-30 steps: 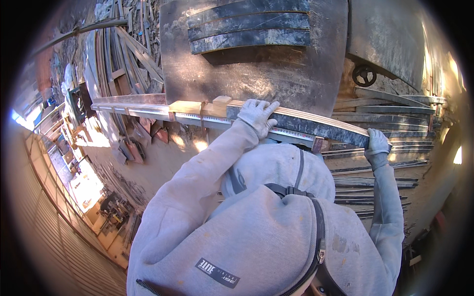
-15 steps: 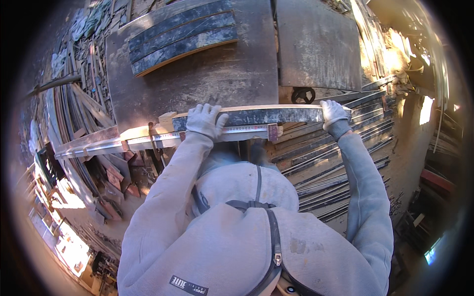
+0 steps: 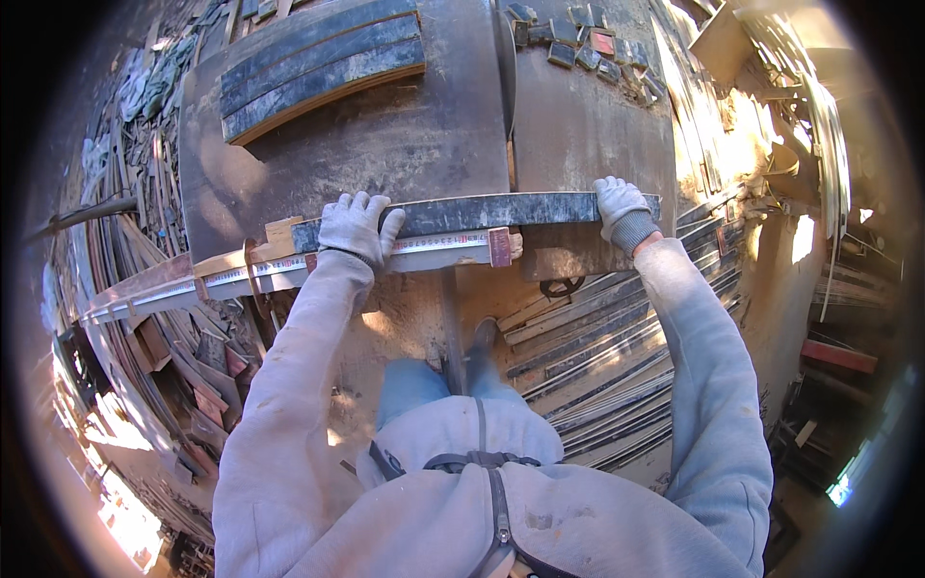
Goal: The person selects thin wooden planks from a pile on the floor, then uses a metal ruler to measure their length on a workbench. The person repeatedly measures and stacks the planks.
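Observation:
A long dark-faced plank [image 3: 491, 210] with a pale edge lies crosswise along the near side of a brown table [image 3: 424, 144]. My gloved left hand [image 3: 356, 226] is closed over its left part, thumb apart from the fingers. At the plank's right end, my gloved right hand [image 3: 621, 212] wraps over it. Under the left hand runs a guide bar with a measuring tape [image 3: 438, 243] along it, ending in a reddish block [image 3: 500, 247]. A pale wood block [image 3: 281, 237] touches the plank's left end, and a rusty clamp [image 3: 252, 265] grips the bar beside it.
A thin dark blade-like edge [image 3: 508, 72] stands in the table's gap, beyond the plank. Dark planks [image 3: 323, 77] are stacked far left; short offcuts [image 3: 588, 43] lie far right. Long strips [image 3: 597, 337] cover the floor at right, scrap wood [image 3: 212, 356] at left.
Both hands and the plank, with the guide bar, have moved forward over the table. The view has shifted, bringing the far offcuts and my legs into sight.

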Demonstrator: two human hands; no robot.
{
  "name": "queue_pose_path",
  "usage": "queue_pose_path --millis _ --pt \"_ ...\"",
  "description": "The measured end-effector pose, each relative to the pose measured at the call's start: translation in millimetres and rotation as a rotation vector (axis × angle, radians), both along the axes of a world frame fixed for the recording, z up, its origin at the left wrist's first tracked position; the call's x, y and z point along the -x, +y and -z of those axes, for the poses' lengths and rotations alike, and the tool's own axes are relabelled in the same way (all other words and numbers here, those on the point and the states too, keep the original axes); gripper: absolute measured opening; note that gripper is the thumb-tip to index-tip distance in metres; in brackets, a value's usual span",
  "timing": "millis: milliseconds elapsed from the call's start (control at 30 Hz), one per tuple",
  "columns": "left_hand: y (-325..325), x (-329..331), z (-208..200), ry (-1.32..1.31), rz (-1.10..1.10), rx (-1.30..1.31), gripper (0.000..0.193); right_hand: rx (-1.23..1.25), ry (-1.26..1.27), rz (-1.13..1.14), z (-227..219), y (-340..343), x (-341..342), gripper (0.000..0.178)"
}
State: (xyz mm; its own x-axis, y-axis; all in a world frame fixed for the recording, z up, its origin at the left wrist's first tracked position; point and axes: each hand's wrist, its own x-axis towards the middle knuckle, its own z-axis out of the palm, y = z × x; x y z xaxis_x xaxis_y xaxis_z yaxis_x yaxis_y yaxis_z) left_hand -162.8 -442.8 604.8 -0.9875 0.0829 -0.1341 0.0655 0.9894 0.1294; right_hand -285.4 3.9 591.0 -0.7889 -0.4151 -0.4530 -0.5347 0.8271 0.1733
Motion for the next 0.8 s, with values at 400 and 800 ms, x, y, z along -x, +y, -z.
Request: queue_pose_path --millis 400,800 --pt "2.1 -1.3 1.0 0.016 0.008 0.048 0.046 0.051 0.056 0.042 -0.7 0.8 -7.7 0.054" --pt "3.0 -3.9 9.2 0.094 -0.001 0.067 0.042 0.104 0.087 0.045 -1.5 3.1 -6.0 0.044"
